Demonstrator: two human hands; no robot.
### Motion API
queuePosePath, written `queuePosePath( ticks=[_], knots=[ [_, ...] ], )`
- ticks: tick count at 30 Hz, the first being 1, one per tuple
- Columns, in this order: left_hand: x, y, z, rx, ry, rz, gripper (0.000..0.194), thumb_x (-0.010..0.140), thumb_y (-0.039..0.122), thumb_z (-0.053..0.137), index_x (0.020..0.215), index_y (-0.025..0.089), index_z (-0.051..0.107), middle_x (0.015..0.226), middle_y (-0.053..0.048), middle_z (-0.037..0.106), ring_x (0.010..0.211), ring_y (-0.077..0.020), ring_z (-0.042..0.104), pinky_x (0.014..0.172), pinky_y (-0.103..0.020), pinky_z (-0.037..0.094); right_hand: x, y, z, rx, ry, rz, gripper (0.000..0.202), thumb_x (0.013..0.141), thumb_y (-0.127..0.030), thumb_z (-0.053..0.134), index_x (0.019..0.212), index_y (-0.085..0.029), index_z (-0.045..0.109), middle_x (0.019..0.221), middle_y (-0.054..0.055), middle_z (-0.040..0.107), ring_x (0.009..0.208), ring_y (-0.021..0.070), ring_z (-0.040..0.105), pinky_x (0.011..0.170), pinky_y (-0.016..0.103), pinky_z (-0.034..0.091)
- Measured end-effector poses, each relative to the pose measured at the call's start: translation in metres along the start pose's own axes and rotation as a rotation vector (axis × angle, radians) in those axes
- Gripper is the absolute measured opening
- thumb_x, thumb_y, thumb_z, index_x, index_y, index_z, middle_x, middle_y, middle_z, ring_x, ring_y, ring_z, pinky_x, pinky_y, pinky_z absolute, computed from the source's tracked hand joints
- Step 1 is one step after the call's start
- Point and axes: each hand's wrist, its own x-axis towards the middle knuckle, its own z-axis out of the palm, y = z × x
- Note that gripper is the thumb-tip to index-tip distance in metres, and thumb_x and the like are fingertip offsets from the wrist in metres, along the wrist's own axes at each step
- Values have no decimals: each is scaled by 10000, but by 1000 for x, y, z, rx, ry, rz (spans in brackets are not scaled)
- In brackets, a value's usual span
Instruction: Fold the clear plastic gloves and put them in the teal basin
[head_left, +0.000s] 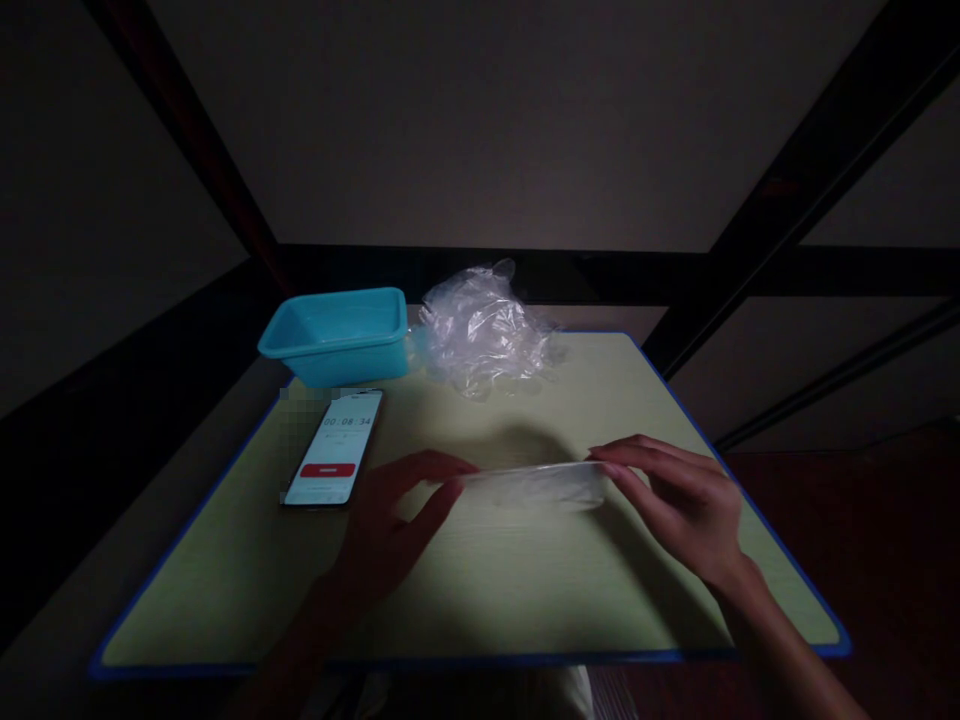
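Observation:
A thin, clear plastic piece (536, 487) is stretched between my two hands above the middle of the table. My left hand (409, 505) pinches its left end between thumb and fingers. At its right end, the thumb and fingers of my right hand (667, 495) are closed on it. The piece looks like a clear glove or bag; its exact shape cannot be made out. Beyond my hands lies a crumpled pile of clear plastic (484, 335), some of it with finger-like shapes.
A blue plastic basket (345, 362) stands at the table's back left. In front of it lies a phone (334, 450) showing a running-time screen. The pale table (480, 610) has a blue edge, with a wall behind it.

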Motion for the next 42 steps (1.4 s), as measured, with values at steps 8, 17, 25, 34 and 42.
queuePosePath(
  ticks=[8, 17, 25, 34, 42],
  knots=[
    [15, 1, -4, -344, -9, -437, 158, 737, 324, 572, 672, 182, 592, 570, 11, 653, 470, -148, 629, 458, -240, 519, 5, -1, 9, 209, -9, 374, 128, 765, -294, 660, 764, -206, 753, 643, 28, 727, 522, 158, 651, 462, 242, 533],
    [18, -58, 34, -325, -279, -628, 233, 615, 382, 552, 534, 187, 452, 457, 69, 456, 400, -97, 465, 364, -199, 411, -21, 49, 33, 602, -378, 594, 298, 760, -337, 673, 1025, -200, 658, 707, -2, 652, 603, 118, 589, 567, 270, 508],
    [24, -79, 45, -297, -496, -608, 241, 649, 381, 546, 548, 181, 458, 507, 35, 525, 452, -128, 541, 386, -208, 428, -19, 59, 37, 593, -710, 654, 202, 767, -348, 667, 859, -174, 715, 771, 30, 678, 649, 130, 582, 643, 306, 497],
    [60, -82, 68, -186, -667, -439, 235, 718, 184, 531, 503, 193, 434, 439, 50, 495, 380, -104, 478, 363, -189, 327, -30, 46, 29, 685, -776, 795, 242, 755, -320, 684, 947, -174, 696, 672, -15, 612, 567, 92, 535, 598, 263, 484],
    [94, -61, 85, 12, -548, -170, 113, 705, 117, 656, 792, 156, 595, 819, -35, 653, 806, -196, 615, 749, -296, 473, -41, 31, 19, 629, -754, 752, 356, 791, -272, 632, 1135, -182, 608, 764, 4, 630, 631, 110, 578, 610, 259, 500]
  ],
)
